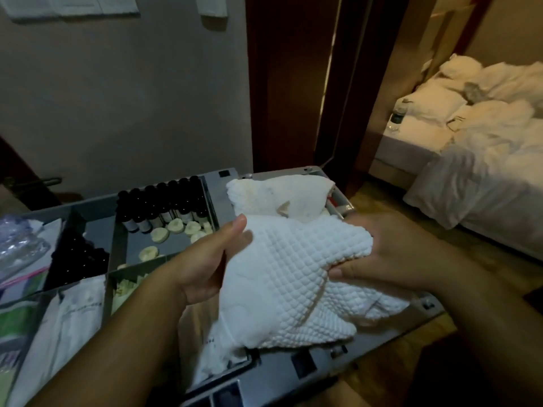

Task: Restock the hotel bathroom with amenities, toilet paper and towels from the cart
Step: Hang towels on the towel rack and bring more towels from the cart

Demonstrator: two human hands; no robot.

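Fingers (352, 272) of L hand (211, 259), R hand (393, 254) grip bunched towel (293, 283); long axis unclear.

The towel (293, 274) hides the fingers of the left hand (211, 259), the fingertips of the right hand (390, 259) and the cart (311, 374) compartment beneath. Labels on the bottles (164, 207) are too small to read. The left edge cuts off a plastic bag (17, 242), the right edge the bed (484, 148).
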